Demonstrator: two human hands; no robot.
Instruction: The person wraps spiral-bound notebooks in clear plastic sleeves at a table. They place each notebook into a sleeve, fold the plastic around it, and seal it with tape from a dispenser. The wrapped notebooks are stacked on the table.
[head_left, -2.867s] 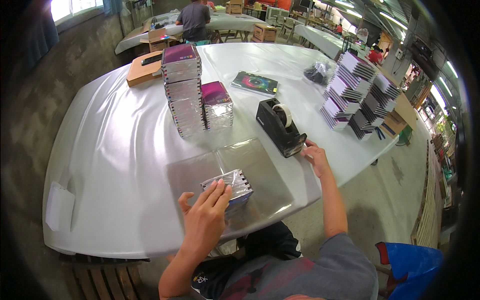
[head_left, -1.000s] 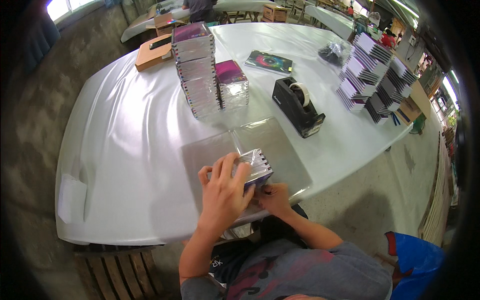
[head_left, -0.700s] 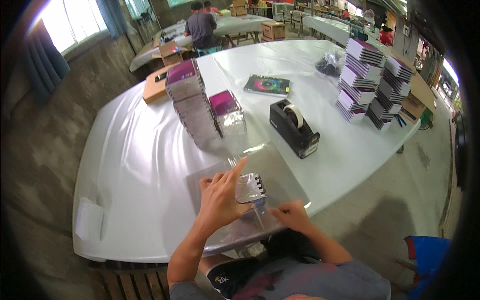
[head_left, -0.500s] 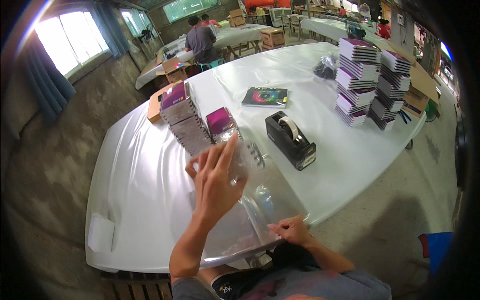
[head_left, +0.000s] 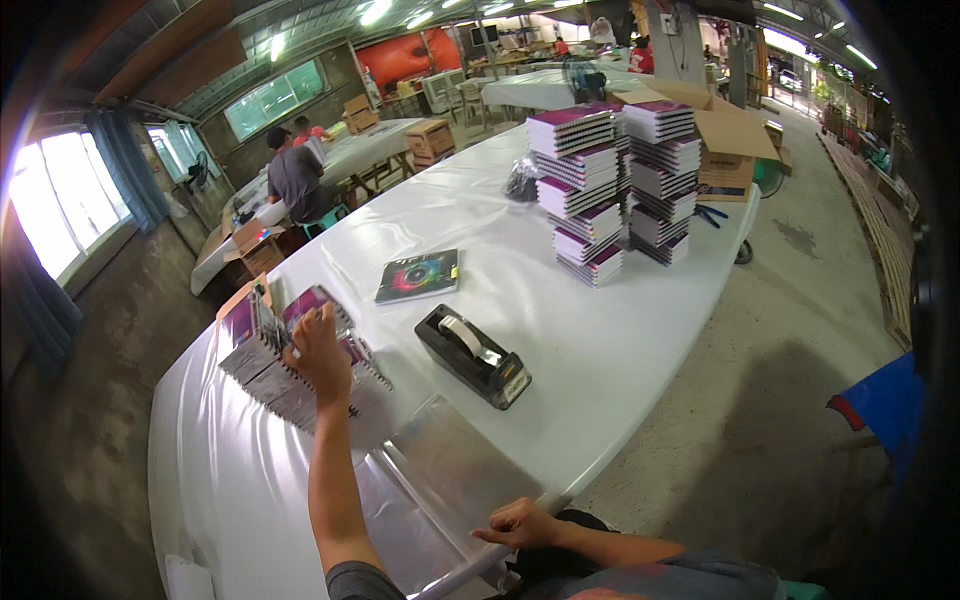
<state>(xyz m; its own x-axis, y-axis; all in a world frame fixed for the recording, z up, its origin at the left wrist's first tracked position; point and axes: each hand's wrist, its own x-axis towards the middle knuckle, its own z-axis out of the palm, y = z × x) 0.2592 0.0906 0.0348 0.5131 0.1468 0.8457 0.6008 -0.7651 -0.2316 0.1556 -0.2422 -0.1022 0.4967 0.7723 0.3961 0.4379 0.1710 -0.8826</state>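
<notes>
My left hand point(head_left: 322, 360) reaches over the stacked spiral notebooks point(head_left: 270, 385) at the left, fingers curled on one purple-covered spiral notebook point(head_left: 304, 302). The hand partly covers that notebook. Clear plastic film point(head_left: 465, 455) lies on the table in front of me, creased along its left part. Beside its near edge, at the table's rim, is my right hand point(head_left: 522, 524), fingers curled in and thumb pointing left. What those fingers hold, if anything, is hidden. A black tape dispenser point(head_left: 472, 358) with a roll of tape stands just beyond the film.
A dark notebook with a colourful ring design point(head_left: 418, 276) lies flat mid-table. Tall notebook piles point(head_left: 585, 200) rise at the far right, near blue-handled pliers point(head_left: 711, 213) and an open cardboard box point(head_left: 728, 150). Another person point(head_left: 296, 178) sits at a farther table.
My left hand has moved from above the film to the notebook stacks, farther left. My right hand stays near the table edge. The whole view has swung to the right.
</notes>
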